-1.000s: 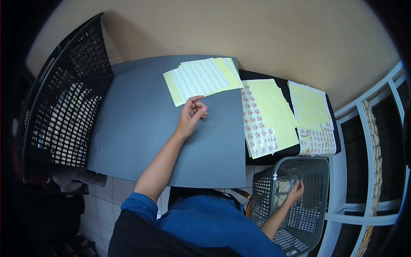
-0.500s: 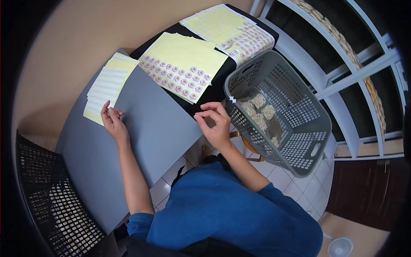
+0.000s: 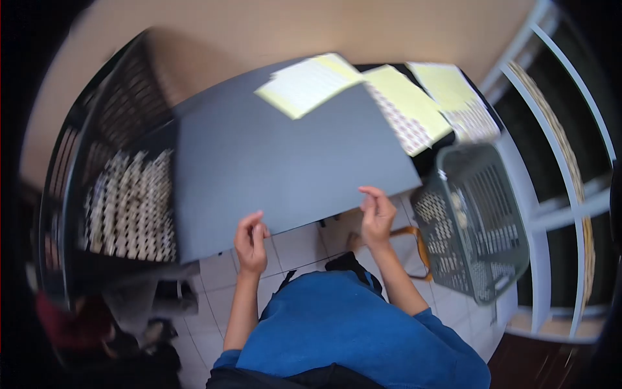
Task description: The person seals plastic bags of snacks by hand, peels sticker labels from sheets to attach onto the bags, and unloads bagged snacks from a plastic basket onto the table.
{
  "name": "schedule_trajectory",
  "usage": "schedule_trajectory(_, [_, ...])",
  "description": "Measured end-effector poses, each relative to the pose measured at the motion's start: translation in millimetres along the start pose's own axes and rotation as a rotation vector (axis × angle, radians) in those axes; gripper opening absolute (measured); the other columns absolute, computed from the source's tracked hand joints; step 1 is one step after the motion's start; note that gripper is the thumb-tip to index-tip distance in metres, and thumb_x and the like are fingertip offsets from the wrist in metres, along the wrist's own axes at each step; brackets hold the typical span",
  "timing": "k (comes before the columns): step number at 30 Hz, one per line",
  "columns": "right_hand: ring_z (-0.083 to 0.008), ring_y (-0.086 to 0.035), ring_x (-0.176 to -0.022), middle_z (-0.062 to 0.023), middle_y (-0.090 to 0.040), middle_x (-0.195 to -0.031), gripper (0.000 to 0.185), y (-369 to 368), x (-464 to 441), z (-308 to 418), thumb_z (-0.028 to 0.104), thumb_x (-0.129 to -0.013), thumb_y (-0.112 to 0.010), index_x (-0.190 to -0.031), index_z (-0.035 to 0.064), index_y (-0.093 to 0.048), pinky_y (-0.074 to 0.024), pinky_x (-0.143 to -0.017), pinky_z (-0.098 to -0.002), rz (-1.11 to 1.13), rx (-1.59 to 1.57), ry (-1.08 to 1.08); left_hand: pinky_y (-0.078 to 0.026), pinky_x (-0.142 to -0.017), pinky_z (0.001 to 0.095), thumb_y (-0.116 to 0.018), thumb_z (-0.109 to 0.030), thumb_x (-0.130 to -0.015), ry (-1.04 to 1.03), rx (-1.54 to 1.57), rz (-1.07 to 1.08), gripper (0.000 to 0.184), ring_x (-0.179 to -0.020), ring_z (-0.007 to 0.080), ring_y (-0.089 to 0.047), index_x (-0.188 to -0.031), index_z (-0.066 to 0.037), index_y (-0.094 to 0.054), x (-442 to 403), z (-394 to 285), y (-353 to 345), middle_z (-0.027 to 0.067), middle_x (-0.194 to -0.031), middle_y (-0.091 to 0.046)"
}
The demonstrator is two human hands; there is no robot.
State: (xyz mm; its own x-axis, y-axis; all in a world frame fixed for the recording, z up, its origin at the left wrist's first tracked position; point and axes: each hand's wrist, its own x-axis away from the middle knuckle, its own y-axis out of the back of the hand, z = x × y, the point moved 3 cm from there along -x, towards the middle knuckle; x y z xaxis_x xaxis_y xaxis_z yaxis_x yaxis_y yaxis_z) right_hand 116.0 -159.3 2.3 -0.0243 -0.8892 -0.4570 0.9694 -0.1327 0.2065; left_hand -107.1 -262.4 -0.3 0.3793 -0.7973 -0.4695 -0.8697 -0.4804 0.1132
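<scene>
Near the front edge of the grey table [image 3: 285, 155], my left hand [image 3: 251, 245] is raised with its fingers loosely curled and the thumb a little apart; I see nothing held in it. My right hand [image 3: 379, 219] is at the table's front right corner, fingers bent and parted from the thumb, with no object visible in it. White and yellow label sheets [image 3: 311, 84] lie at the back of the table. Right of them, yellow sheets with round stickers [image 3: 405, 107] rest on a black surface, beside another sticker sheet [image 3: 453, 97]. Motion blurs the view.
A dark perforated basket [image 3: 116, 123] on the left holds many pale packed items [image 3: 133, 207]. A grey-green basket [image 3: 499, 220] stands at the right with some pale pieces inside. Behind it is a white-framed rack [image 3: 541, 129]. Part of a person in red [image 3: 71, 324] is at lower left.
The view has swung right and then back left. My right hand has come out of the right basket, and my left hand has moved from the label sheets to the table's front edge.
</scene>
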Motion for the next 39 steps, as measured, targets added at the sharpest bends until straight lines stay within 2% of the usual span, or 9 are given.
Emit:
schedule_trajectory(1, [-0.005, -0.037, -0.05, 0.0029, -0.042, -0.059, 0.016, -12.0, -4.2, 10.7, 0.004, -0.084, -0.041, -0.087, 0.0029, -0.056, -0.0304, -0.046, -0.0182, 0.029, 0.023, 0.092, -0.036, -0.053, 0.0208, -0.039, -0.006, -0.086, 0.047, 0.001, -0.086, 0.018, -0.057, 0.0077, -0.041, -0.102, 0.0, -0.046, 26.3, 5.2, 26.7, 0.0004, -0.064, -0.042])
schedule_trajectory(6, [-0.0085, -0.043, -0.054, -0.0041, -0.051, -0.064, 0.016, -73.7, -31.5, 79.9, 0.0, -0.083, -0.042, -0.094, 0.0029, -0.053, -0.0356, -0.049, -0.022, 0.136, -0.222, 0.18, -0.033, -0.05, 0.0198, -0.036, -0.009, -0.088, 0.195, -0.163, -0.531, 0.018, -0.053, 0.0068, -0.035, -0.1, 0.0, -0.044, 129.1, -5.5, 143.9, -0.001, -0.061, -0.038])
schedule_trajectory(15, [-0.0121, -0.048, -0.066, -0.0058, -0.05, -0.079, 0.015, -162.6, -102.2, 274.5, -0.003, -0.077, -0.049, -0.089, 0.0018, -0.056, -0.0403, -0.059, -0.0221, 0.257, -0.289, 1.027, -0.036, -0.07, 0.0231, -0.045, -0.007, -0.082, -0.139, -0.691, -1.106, 0.04, -0.076, 0.0109, -0.04, -0.118, -0.002, -0.029, 152.1, -99.4, 260.4, 0.0048, -0.088, -0.04])
schedule_trajectory(21, [-0.0147, -0.053, -0.074, -0.0062, -0.055, -0.083, 0.015, -248.5, -108.0, 381.3, 0.004, -0.075, -0.053, -0.09, 0.0015, -0.056, -0.0425, -0.064, -0.026, 0.623, -0.244, 1.296, -0.036, -0.078, 0.0271, -0.047, -0.005, -0.079, -0.144, -0.752, -1.108, 0.042, -0.093, 0.0143, -0.042, -0.119, -0.003, -0.032, 111.1, -146.3, 325.4, 0.0077, -0.11, -0.039])
schedule_trajectory(23, [-0.0133, -0.052, -0.075, -0.0054, -0.054, -0.083, 0.016, -272.7, -91.0, 419.6, 0.007, -0.076, -0.055, -0.09, 0.0004, -0.054, -0.0417, -0.068, -0.0258, 0.729, -0.166, 1.429, -0.036, -0.079, 0.0281, -0.042, -0.002, -0.078, -0.322, -0.798, -0.983, 0.04, -0.098, 0.016, -0.041, -0.117, -0.003, -0.035, 86.4, -167.7, 340.7, 0.0098, -0.117, -0.037])
schedule_trajectory(26, [-0.0251, -0.056, -0.083, -0.0145, -0.057, -0.103, 0.036, -322.1, -65.4, 460.4, 0.034, -0.071, -0.059, -0.098, 0.0103, -0.06, -0.045, -0.074, -0.032, 1.044, 0.091, 1.391, -0.032, -0.087, 0.0304, -0.041, 0.002, -0.071, -0.38, -1.012, -0.873, 0.047, -0.111, 0.0209, -0.037, -0.117, -0.002, -0.036, 49.1, -196.7, 363.4, 0.0131, -0.124, -0.035])
schedule_trajectory(28, [-0.0207, -0.055, -0.079, -0.0089, -0.056, -0.086, 0.016, -362.0, -48.0, 472.5, 0.007, -0.074, -0.055, -0.089, 0.0019, -0.055, -0.0435, -0.072, -0.0312, 0.975, 0.075, 1.748, -0.028, -0.092, 0.0331, -0.042, 0.003, -0.066, -0.338, -1.246, -0.834, 0.052, -0.115, 0.0233, -0.035, -0.118, -0.002, -0.036, 21.7, -211.0, 371.2, 0.0134, -0.126, -0.035])
schedule_trajectory(33, [-0.0265, -0.056, -0.086, -0.0107, -0.058, -0.09, 0.022, -455.3, 24.6, 504.9, 0.011, -0.069, -0.059, -0.091, 0.0058, -0.057, -0.0454, -0.072, -0.0379, 1.173, 0.731, 1.951, -0.03, -0.092, 0.0406, -0.056, 0.005, -0.051, -0.337, -1.428, -0.707, 0.046, -0.107, 0.0322, -0.041, -0.094, -0.003, -0.044, -7.2, -209.3, 392.1, 0.0108, -0.096, -0.049])
schedule_trajectory(39, [-0.0281, -0.058, -0.082, -0.0132, -0.06, -0.09, 0.026, -529.0, 102.2, 483.8, 0.017, -0.063, -0.063, -0.086, 0.0044, -0.063, -0.0468, -0.069, -0.0374, 1.54, 0.947, 2.018, -0.031, -0.089, 0.0428, -0.048, 0.005, -0.058, -0.397, -1.357, -0.86, 0.034, -0.102, 0.033, -0.041, -0.09, -0.004, -0.041, -10.1, -193.6, 393.9, 0.0133, -0.089, -0.045])
